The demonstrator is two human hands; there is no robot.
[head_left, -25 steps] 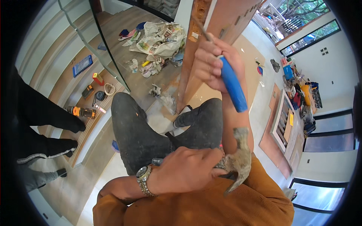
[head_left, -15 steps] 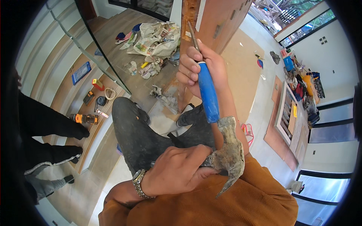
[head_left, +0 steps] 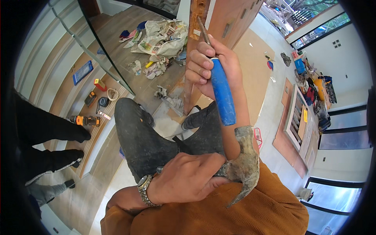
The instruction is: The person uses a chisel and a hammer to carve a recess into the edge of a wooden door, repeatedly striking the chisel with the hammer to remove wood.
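Observation:
My right hand [head_left: 213,66] is closed around a chisel [head_left: 224,96] with a scuffed blue handle. Its thin metal blade slants up to the chipped recess [head_left: 200,11] in the narrow edge of a wooden door [head_left: 231,19]; I cannot tell how deep the tip sits. Lower down, my left hand [head_left: 184,176], with a watch [head_left: 144,188] on its wrist, grips a worn claw hammer [head_left: 246,162] by its handle, mostly hidden in the fist. The hammer's striking face lies just below the chisel's butt, with the claw pointing down toward my brown clothing.
Crumpled paper and a bag of scraps [head_left: 162,37] lie left of the door. On curved steps are a drill [head_left: 86,120], a tape measure [head_left: 103,102] and a blue pack [head_left: 83,73], behind a glass panel [head_left: 100,51]. Another person's legs [head_left: 51,121] stand at left. A framed panel [head_left: 296,115] lies at right.
The chisel's butt has swung slightly right and its blade has shifted a little up. The hammer head has moved slightly right and down. Both hands keep their holds.

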